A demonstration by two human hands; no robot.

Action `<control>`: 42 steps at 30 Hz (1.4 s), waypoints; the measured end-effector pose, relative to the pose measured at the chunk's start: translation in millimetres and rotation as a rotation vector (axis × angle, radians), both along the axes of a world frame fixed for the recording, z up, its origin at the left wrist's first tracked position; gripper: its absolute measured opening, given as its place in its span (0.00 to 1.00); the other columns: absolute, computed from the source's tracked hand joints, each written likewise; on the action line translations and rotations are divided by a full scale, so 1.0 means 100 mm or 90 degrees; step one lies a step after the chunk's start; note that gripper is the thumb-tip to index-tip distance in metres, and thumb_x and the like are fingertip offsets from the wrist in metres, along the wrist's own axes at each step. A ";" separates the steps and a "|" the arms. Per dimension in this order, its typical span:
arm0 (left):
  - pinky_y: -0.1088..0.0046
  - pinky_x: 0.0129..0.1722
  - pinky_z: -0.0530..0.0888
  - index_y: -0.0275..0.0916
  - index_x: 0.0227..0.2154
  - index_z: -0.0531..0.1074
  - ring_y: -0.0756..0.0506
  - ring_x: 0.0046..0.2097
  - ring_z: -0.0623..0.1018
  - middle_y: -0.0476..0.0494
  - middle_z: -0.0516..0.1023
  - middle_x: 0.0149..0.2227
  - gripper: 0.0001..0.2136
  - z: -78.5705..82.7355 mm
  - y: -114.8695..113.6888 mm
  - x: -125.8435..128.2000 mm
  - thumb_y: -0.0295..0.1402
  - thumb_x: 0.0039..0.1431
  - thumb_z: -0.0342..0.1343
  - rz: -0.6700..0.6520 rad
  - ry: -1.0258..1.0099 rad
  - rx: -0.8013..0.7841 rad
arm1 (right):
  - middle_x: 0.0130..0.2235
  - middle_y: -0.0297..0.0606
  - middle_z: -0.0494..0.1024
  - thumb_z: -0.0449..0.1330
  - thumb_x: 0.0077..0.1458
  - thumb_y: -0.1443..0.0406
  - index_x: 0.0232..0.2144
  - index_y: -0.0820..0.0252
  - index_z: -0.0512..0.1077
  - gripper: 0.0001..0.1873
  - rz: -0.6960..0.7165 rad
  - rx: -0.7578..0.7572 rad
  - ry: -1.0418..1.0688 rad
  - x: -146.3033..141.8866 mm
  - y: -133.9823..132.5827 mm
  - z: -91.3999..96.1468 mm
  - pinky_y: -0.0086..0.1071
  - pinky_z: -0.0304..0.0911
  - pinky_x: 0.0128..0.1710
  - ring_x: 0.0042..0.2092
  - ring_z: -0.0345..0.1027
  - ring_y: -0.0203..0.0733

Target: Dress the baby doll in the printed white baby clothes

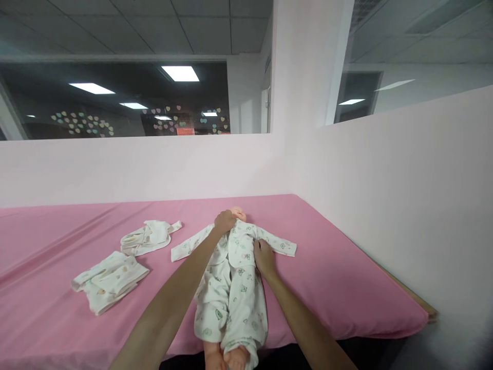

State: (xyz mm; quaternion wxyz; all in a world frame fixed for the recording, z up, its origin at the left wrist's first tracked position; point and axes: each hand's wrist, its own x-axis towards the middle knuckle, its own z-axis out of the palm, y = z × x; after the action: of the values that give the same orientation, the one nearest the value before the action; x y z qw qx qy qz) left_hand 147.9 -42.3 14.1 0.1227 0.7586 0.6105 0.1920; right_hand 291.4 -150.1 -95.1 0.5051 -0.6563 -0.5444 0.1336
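Note:
A baby doll [238,213] lies on its back on the pink bed sheet [331,277], dressed in a white printed baby suit [234,288]. Its bare feet [227,357] point toward me. My left hand [224,221] rests closed at the doll's neck, gripping the suit's collar beside the head. Lower down at the doll's side, my right hand [263,255] is closed on the edge of the suit's front flap. Both sleeves lie spread out flat.
Two more white baby garments lie to the left: a crumpled one [148,237] and a folded one [110,280]. A pink partition wall [385,169] runs behind and to the right of the bed. The bed's front edge is near my body.

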 end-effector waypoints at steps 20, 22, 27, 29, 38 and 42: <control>0.65 0.39 0.78 0.34 0.47 0.72 0.45 0.41 0.78 0.43 0.75 0.45 0.13 0.09 0.03 -0.13 0.37 0.65 0.57 0.021 -0.186 -0.186 | 0.36 0.35 0.75 0.54 0.65 0.55 0.33 0.62 0.71 0.17 0.006 -0.018 0.014 0.00 0.00 0.00 0.39 0.66 0.44 0.39 0.69 0.38; 0.66 0.38 0.78 0.34 0.47 0.72 0.45 0.40 0.78 0.43 0.75 0.44 0.13 0.08 0.02 -0.13 0.37 0.65 0.57 0.013 -0.193 -0.190 | 0.36 0.35 0.75 0.54 0.65 0.55 0.33 0.62 0.71 0.17 0.007 -0.018 0.016 0.00 0.00 0.00 0.38 0.66 0.44 0.39 0.70 0.38; 0.64 0.40 0.78 0.34 0.48 0.72 0.44 0.42 0.78 0.42 0.75 0.46 0.14 0.03 -0.01 -0.13 0.38 0.65 0.57 0.005 -0.207 -0.185 | 0.36 0.35 0.75 0.54 0.65 0.54 0.33 0.61 0.71 0.17 0.007 -0.017 0.015 0.00 -0.02 0.00 0.38 0.66 0.44 0.38 0.69 0.38; 0.62 0.42 0.78 0.34 0.48 0.71 0.43 0.44 0.78 0.42 0.75 0.47 0.14 0.00 -0.02 -0.12 0.38 0.65 0.57 0.012 -0.214 -0.171 | 0.35 0.35 0.75 0.54 0.65 0.54 0.32 0.61 0.71 0.18 0.011 -0.013 0.013 0.00 -0.03 0.01 0.38 0.65 0.43 0.38 0.69 0.38; 0.61 0.43 0.77 0.35 0.49 0.71 0.43 0.45 0.77 0.41 0.75 0.48 0.14 0.02 0.04 -0.06 0.38 0.65 0.57 0.046 -0.222 -0.145 | 0.30 0.32 0.72 0.50 0.65 0.56 0.26 0.59 0.67 0.19 0.034 -0.010 0.006 0.03 -0.05 0.02 0.33 0.59 0.35 0.34 0.65 0.38; 0.60 0.44 0.77 0.36 0.51 0.70 0.42 0.46 0.77 0.41 0.74 0.49 0.15 0.05 -0.01 -0.04 0.38 0.65 0.57 0.045 -0.225 -0.107 | 0.30 0.33 0.73 0.49 0.64 0.58 0.26 0.58 0.67 0.17 0.026 -0.016 0.006 0.03 -0.06 0.03 0.32 0.57 0.34 0.34 0.65 0.39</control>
State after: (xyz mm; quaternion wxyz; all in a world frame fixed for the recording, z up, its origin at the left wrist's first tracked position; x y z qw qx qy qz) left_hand 144.3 -43.6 19.0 0.2837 0.6783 0.6197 0.2747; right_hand 294.1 -156.0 -91.7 0.4963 -0.6509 -0.5536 0.1535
